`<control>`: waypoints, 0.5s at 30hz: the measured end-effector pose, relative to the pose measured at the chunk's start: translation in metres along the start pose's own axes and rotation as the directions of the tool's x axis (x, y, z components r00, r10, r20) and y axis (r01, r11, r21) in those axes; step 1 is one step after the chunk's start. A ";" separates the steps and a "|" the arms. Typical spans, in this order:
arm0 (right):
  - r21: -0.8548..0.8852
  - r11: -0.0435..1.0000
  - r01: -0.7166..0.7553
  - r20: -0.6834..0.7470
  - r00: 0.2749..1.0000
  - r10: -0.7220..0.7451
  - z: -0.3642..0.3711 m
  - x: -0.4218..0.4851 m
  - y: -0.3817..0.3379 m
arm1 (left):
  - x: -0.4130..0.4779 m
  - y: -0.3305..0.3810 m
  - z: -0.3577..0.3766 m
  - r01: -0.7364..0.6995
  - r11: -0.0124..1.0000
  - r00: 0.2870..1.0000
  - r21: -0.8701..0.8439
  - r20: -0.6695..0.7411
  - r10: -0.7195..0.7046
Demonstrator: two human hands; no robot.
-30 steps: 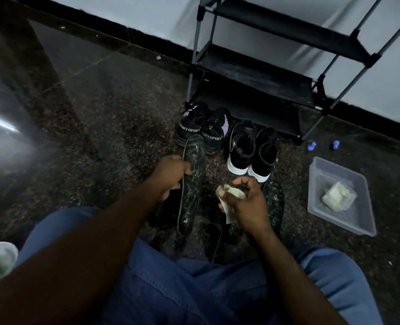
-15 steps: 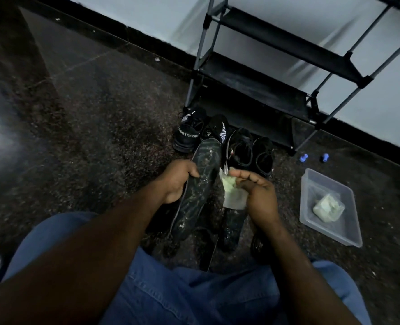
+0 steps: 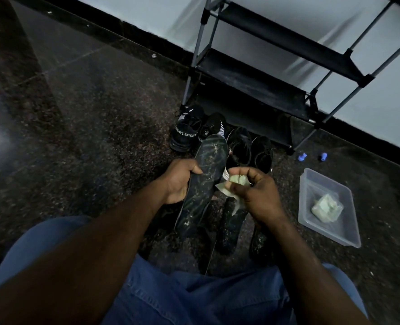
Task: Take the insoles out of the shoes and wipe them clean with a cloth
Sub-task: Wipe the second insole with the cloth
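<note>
Grit speckles the long dark foam insole, which the left hand grips by its edge near mid-length. Its toe end tilts up and away toward the black lace-up sports shoes in front of the metal-framed shoe rack. The right hand pinches a crumpled pale green cloth between thumb and curled fingers, just beside the insole's right edge. Whether cloth and insole touch, I cannot tell. Two more dark speckled insoles lie on the dark polished stone floor between the knees, below both hands.

The main risk is probably the grip. Held at one edge only, a flexible insole may bend or twist free once the cloth presses on it, and it would land on the dirty ones beneath. The cloth is bunched small, so it may smear grit instead of lifting it. Loosened dirt could also fall onto the insoles below or the blue denim lap. A spare folded cloth sits in the clear plastic tub, well apart to the right.
</note>
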State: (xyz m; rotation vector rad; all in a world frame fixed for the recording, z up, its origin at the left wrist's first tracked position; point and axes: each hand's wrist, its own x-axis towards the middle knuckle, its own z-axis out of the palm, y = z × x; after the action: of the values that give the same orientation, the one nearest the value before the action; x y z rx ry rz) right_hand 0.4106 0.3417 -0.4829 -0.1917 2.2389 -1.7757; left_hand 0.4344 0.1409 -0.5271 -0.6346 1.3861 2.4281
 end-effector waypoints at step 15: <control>-0.350 0.904 0.247 -0.237 0.910 -0.341 0.017 0.009 -0.010 | -0.008 0.008 0.004 0.122 0.985 0.909 -0.120 0.412 -0.063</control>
State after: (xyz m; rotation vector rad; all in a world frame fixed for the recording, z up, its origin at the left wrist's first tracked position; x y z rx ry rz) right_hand 0.4066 0.3212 -0.4782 -0.3756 2.8386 -1.6648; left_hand 0.4364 0.1400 -0.5151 -0.1951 0.9973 2.4170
